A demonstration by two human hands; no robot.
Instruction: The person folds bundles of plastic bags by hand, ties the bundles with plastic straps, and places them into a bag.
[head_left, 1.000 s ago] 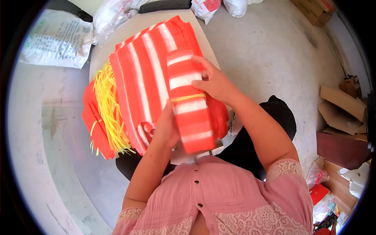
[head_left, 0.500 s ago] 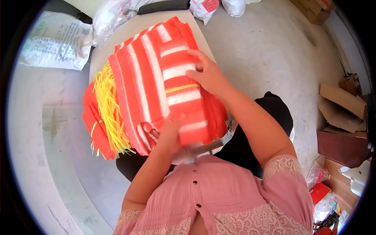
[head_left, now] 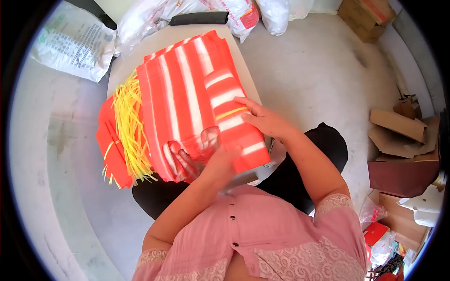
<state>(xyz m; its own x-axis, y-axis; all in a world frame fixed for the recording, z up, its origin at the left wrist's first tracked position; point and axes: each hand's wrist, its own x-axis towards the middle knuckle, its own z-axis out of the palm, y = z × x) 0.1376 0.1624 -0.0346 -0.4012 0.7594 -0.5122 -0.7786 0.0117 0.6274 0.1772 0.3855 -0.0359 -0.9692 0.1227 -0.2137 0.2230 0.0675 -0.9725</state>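
A folded red-and-white striped bundle [head_left: 227,98] with a yellow band round it lies on the right part of a larger stack of striped red-and-white bags [head_left: 180,93]. My right hand [head_left: 266,121] grips the bundle's right edge near the band, thumb and fingers on its top face. Blurred by motion, my left hand [head_left: 220,164] is at the bundle's lower left side; its fingers are too smeared to read. Left of the stack lie yellow strips [head_left: 129,126], over a red folded bundle [head_left: 115,161] tied with a yellow strip.
The stack rests on a beige board [head_left: 140,49]. Beyond it lie a black roll [head_left: 199,18] and white plastic bags [head_left: 274,16]. A printed sack [head_left: 77,42] is at the upper left. Cardboard boxes [head_left: 398,131] stand at the right.
The banded bundle has shifted down and right and is tilted more. My left hand has moved right along its lower side, and my right hand is lower. The view has shifted slightly.
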